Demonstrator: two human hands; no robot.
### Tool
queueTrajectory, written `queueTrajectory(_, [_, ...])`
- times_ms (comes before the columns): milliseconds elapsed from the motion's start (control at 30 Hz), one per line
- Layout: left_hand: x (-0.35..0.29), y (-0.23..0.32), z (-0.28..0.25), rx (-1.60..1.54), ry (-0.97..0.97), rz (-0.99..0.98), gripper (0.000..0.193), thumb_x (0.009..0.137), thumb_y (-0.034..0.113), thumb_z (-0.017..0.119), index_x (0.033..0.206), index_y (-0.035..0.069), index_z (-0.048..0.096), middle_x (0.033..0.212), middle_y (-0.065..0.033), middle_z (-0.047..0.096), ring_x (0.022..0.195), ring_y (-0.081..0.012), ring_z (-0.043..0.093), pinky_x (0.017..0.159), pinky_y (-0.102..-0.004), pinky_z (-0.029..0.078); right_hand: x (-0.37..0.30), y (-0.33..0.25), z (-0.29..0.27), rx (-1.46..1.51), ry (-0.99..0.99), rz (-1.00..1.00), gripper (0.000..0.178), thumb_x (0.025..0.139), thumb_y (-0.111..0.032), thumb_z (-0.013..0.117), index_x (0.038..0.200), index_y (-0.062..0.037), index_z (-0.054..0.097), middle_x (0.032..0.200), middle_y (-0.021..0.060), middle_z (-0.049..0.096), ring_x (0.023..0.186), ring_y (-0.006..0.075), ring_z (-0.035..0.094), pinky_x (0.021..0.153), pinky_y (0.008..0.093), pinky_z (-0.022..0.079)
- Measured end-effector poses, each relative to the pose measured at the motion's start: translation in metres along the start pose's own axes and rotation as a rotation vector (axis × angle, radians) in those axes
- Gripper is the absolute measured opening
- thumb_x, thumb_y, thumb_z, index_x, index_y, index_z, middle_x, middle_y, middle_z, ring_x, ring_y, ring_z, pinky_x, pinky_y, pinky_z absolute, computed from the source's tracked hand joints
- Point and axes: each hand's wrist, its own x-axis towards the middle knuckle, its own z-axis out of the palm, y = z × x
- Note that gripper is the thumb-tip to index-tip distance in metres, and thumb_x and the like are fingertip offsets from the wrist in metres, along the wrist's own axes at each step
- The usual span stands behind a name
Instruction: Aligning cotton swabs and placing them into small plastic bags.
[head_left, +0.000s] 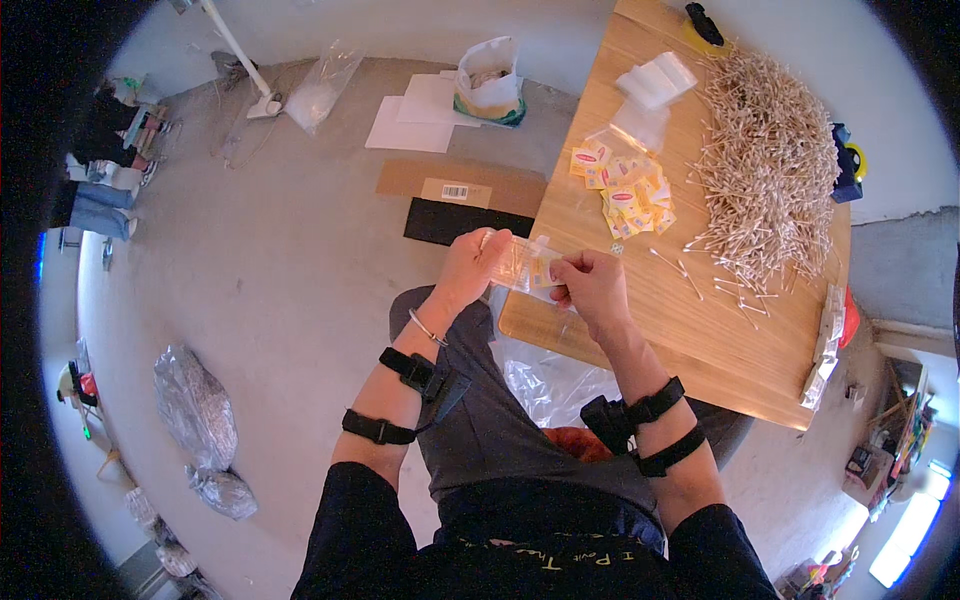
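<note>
Apparently hands (530,275) pinching clear pouch (522,265), yellow packets (630,190) nearby

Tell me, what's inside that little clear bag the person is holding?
The small clear bag, held between left hand and right hand, shows a yellowish packet inside. Fingers cover its ends, so anything more is hidden.

Open strip: bare light wooden counter (640,320) near its front edge.
Right block: big heap of white-tipped wooden cotton swabs (768,165), strays (700,275) spilling forward.
Middle block: pile of small yellow sachets (628,190).
Far block: white pads (655,80).
</note>
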Motion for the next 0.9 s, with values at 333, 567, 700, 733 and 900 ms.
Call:
queueTrajectory(333, [-0.001,0.003,-0.001,0.019,-0.01,-0.01,0.046,0.096,0.04,0.052,0.077,-0.001,0.059,0.062,-0.0038,0.058,0.055,-0.0093,0.053,0.049,-0.0272,0.043,0.006,0.006,0.013,-0.019,0.163,-0.098,0.014,0.083,-0.01,0.066,0.082,0.0038,0.065,0.068,0.0087,0.065,0.054,0.0144,0.065,0.046,0.0266,0.052])
queueTrajectory(567, [-0.001,0.004,-0.001,-0.01,-0.022,-0.022,0.045,0.096,0.039,0.052,0.077,-0.001,0.059,0.061,-0.0031,0.057,0.054,-0.009,0.051,0.049,-0.0273,0.042,0.005,0.005,0.018,0.039,0.175,-0.041,0.013,0.084,-0.009,0.067,0.085,0.0041,0.065,0.069,0.0063,0.064,0.052,0.0124,0.061,0.044,0.0242,0.049])
queueTrajectory(700, [-0.001,0.004,0.0,-0.03,-0.024,-0.047,0.045,0.096,0.039,0.052,0.076,-0.001,0.059,0.061,-0.0029,0.057,0.053,-0.0089,0.052,0.048,-0.0273,0.042,0.006,0.005,0.019,0.0,0.132,-0.044,0.012,0.083,-0.009,0.067,0.084,0.0027,0.065,0.067,0.0059,0.064,0.05,0.0111,0.059,0.043,0.0237,0.048])
queueTrajectory(733, [-0.001,0.004,0.0,-0.012,-0.013,-0.03,0.045,0.096,0.039,0.052,0.076,-0.001,0.058,0.061,-0.0028,0.057,0.053,-0.009,0.052,0.048,-0.0273,0.042,0.006,0.006,0.02,0.018,0.1,-0.022,0.012,0.083,-0.01,0.068,0.083,0.0022,0.065,0.067,0.0057,0.063,0.05,0.0108,0.059,0.043,0.0239,0.048])
queueTrajectory(900, [-0.001,0.007,0.001,0.011,-0.007,-0.006,0.046,0.096,0.04,0.051,0.075,0.0,0.058,0.06,-0.0029,0.056,0.053,-0.0097,0.052,0.048,-0.028,0.042,0.008,0.013,0.029,-0.024,0.128,-0.062,0.015,0.081,-0.012,0.067,0.079,0.0031,0.066,0.066,0.0094,0.066,0.05,0.0141,0.064,0.044,0.0276,0.05])
